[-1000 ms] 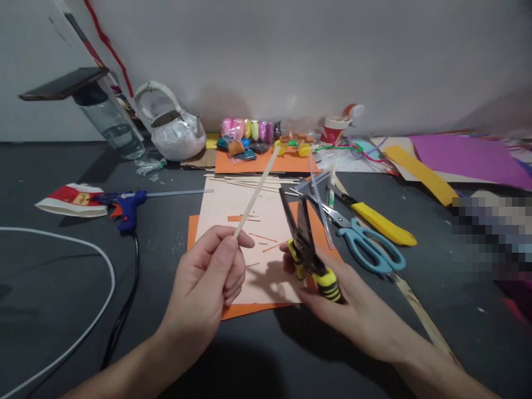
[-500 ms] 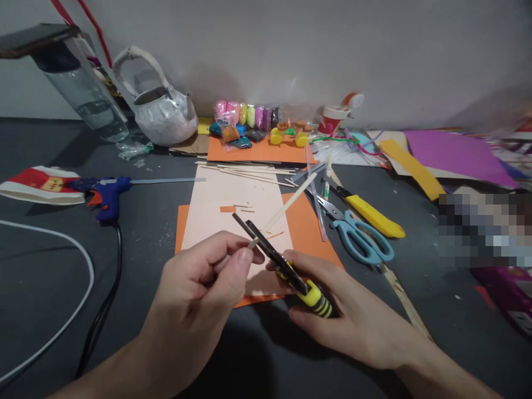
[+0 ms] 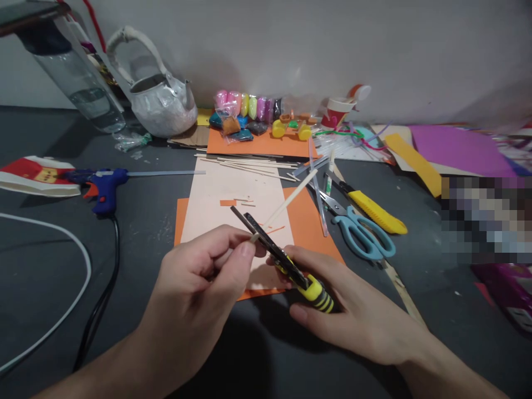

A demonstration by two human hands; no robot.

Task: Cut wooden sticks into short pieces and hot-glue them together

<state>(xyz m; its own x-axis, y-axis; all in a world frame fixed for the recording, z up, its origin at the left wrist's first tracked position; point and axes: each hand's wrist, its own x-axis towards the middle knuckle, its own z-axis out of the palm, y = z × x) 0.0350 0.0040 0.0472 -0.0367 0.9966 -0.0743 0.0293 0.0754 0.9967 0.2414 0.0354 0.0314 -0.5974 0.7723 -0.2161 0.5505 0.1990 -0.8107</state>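
Between thumb and fingertips, my left hand (image 3: 208, 288) pinches one end of a thin wooden stick (image 3: 293, 198). The stick slants up and away to the right, passing between the parted dark blades of a pair of scissors (image 3: 272, 249). My right hand (image 3: 353, 310) is wrapped round the scissors' yellow-and-black handles, which the fingers partly hide. Below both hands a pale sheet (image 3: 216, 221) lies over orange paper (image 3: 311, 221). Small cut stick pieces (image 3: 248, 205) and a little orange scrap (image 3: 228, 203) rest on the pale sheet.
A blue glue gun (image 3: 106, 191) with a cord lies left. Blue-handled scissors (image 3: 366, 235) and a yellow cutter knife (image 3: 378, 213) lie right. Behind are a silver kettle (image 3: 164, 105), a water bottle (image 3: 78, 88), bagged coloured clay (image 3: 245, 111) and several loose sticks (image 3: 249, 165).
The scissor blades have closed slightly toward the stick. The grips of both hands look the same, and the whole view has shifted a little.
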